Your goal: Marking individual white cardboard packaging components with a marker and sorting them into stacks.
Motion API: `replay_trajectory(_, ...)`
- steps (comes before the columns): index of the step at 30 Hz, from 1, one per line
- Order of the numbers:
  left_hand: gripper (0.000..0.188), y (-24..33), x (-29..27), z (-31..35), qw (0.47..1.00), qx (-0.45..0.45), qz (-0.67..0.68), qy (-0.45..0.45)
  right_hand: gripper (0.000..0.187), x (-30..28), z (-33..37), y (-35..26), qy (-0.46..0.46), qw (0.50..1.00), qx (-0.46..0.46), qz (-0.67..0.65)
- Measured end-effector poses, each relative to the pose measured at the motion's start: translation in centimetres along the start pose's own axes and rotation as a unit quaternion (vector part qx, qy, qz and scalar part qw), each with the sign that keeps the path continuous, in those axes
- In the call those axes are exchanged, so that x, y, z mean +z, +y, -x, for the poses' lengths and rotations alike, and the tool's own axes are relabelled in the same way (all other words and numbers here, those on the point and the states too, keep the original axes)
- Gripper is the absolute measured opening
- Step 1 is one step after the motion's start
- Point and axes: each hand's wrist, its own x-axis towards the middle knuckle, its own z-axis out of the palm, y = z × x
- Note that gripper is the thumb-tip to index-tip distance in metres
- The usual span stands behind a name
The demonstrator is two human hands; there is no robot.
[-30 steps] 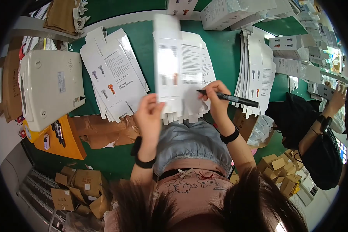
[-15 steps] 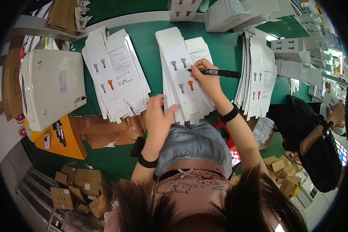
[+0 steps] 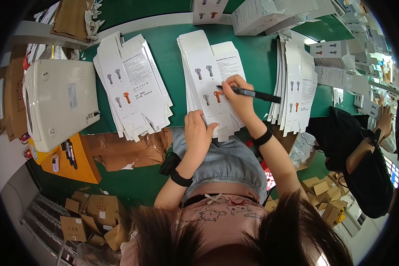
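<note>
Between side stacks, right hand grips a marker, left hand lies unclenched on flat cartons

Flat white cartons were stacked on the green table, far end tilted slightly left, lower sheets exposed along the left edge, bottom flaps stuck out past the near edge. Upper face was printed with four gadget pictures, one orange, small text at right. Black marker was held nearly level over it, tip pointed left; contact couldn't be told.
</note>
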Motion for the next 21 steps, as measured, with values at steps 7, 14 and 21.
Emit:
replay_trajectory(7, 0.040, -0.3, -1.0, -0.5, 0.994, -0.081, 0.070, -0.024, 0.009, 0.2, 4.9, 0.0, -0.078, 0.997, -0.016, 0.012)
replay_trajectory(14, 0.039, -0.3, -0.4, -0.5, 0.993, -0.086, 0.077, -0.014, 0.010, 0.6, 4.9, -0.1, -0.117, 0.988, -0.029, 0.092)
replay_trajectory(21, 0.035, -0.3, -1.7, -0.5, 0.977, -0.123, 0.173, -0.011, 0.009, -0.1, 4.9, -0.5, -0.111, 0.985, 0.083, -0.106)
